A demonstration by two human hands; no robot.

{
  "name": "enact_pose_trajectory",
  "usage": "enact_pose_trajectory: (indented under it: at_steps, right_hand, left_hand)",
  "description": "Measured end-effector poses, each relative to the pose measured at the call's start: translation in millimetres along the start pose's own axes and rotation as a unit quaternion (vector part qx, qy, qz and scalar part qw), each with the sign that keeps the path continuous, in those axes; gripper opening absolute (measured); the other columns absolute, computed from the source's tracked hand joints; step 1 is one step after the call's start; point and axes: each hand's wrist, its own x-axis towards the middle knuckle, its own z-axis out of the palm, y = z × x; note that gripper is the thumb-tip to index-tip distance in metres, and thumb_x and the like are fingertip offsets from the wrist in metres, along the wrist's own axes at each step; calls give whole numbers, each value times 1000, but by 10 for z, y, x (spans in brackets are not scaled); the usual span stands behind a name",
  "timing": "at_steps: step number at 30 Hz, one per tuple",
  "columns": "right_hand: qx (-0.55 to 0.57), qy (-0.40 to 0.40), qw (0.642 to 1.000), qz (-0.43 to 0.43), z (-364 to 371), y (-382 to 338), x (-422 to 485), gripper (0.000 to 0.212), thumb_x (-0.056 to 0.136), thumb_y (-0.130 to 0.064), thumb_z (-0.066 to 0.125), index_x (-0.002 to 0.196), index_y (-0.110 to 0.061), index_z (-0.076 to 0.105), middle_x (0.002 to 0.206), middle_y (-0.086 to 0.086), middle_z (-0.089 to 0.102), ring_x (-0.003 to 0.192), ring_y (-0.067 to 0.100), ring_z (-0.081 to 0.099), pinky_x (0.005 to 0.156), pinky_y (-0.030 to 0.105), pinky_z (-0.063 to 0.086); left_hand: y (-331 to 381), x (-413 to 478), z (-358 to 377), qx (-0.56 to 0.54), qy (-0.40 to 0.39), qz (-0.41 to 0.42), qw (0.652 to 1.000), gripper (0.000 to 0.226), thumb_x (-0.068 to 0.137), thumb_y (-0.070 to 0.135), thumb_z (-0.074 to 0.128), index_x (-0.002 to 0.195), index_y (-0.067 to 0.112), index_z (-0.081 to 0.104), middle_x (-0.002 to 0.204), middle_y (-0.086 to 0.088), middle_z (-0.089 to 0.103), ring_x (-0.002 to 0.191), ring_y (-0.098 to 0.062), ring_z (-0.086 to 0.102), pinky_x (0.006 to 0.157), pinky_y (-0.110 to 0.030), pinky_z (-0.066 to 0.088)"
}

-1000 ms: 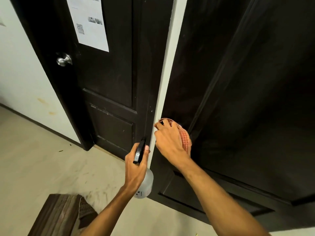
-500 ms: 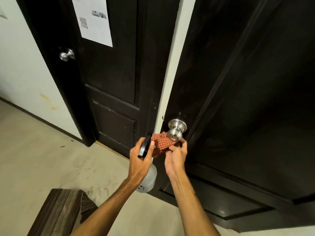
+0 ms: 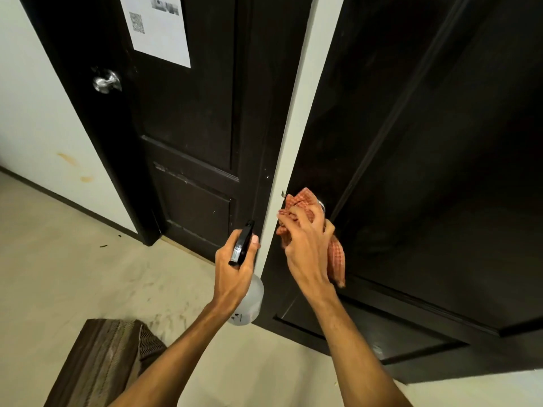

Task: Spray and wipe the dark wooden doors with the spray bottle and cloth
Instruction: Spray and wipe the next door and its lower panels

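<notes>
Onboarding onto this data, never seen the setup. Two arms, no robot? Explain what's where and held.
No machine: a person's bare hands, filmed by one wide-angle head-worn camera looking forward and down. The left hand grips a spray bottle, black head up, clear body below. The right hand has its grip bunching an orange checked cloth over the door knob of the right dark door; only a sliver of metal shows. The left dark door carries a silver knob and a paper sheet with a QR code. A white wall strip separates the doors.
</notes>
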Motion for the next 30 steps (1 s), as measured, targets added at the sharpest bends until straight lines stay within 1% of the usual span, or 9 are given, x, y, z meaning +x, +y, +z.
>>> enact_pose_trajectory:
  at_steps: [4,7,10,12,16,20,23,27,30]
  right_hand:
    - [365,122,884,264,-17,30,27,43,101,-6,54,140,-23,57,143,-7,50,132,11,46,106,23,42]
    - [487,168,770,377,94,-60,-44,33,105,-9,50,134,-22,57,135,1,59,125,15,58,101,30,52]
    - [611,206,584,493,43,-12,24,31,102,1,45,125,-14,61,123,12,68,120,30,64,96,41,56]
    - [616,239,551,510,-57,12,141,29,99,4,50,116,-14,65,116,11,70,111,26,68,80,31,58]
    - [496,247,706,441,-57,-41,131,28,96,0,61,114,-20,70,123,-4,67,114,11,65,88,29,58]
    - [495,256,706,437,-145,89,165,27,93,0,67,113,-17,74,119,-3,69,113,11,67,94,33,59]
    - [410,271,805,334,-293,-26,382,30,89,2,71,113,-15,75,117,-6,63,113,7,63,95,24,56]
    - [140,116,973,141,-128,-167,360,37,83,-1,74,118,-14,75,125,1,61,121,21,51,99,40,52]
    - [13,-25,998,50,-4,-207,369,43,81,-10,77,123,-12,69,135,5,56,128,26,42,107,43,42]
  left_hand:
    - [63,3,45,-7,-5,5,1000,26,95,39,57,111,20,63,87,4,70,82,-2,70,68,-13,56]
    - [77,14,45,-1,-6,4,1000,28,95,40,58,113,19,64,88,8,69,88,0,70,72,-12,56]
    - [61,24,37,-1,-15,10,1000,27,99,38,58,109,15,66,81,8,68,76,-8,69,65,-19,56]
    - [71,11,43,-1,-14,13,1000,29,98,39,58,109,14,66,83,6,70,74,-8,69,64,-19,55]
    - [97,-18,41,10,-6,12,1000,20,96,44,57,109,29,64,90,5,72,83,-6,71,68,-19,58]
    - [114,-38,54,13,-2,3,1000,14,94,46,58,106,40,61,93,5,73,86,-8,71,73,-25,61]
    - [132,-42,60,8,9,4,1000,12,95,45,58,105,41,62,93,5,72,86,-10,71,75,-29,62]
    - [121,-16,15,13,15,19,1000,9,98,43,58,105,40,62,89,4,72,81,-15,71,72,-37,62]
    - [103,26,-14,23,23,14,999,11,97,46,57,105,40,61,89,7,72,80,-12,71,72,-37,62]
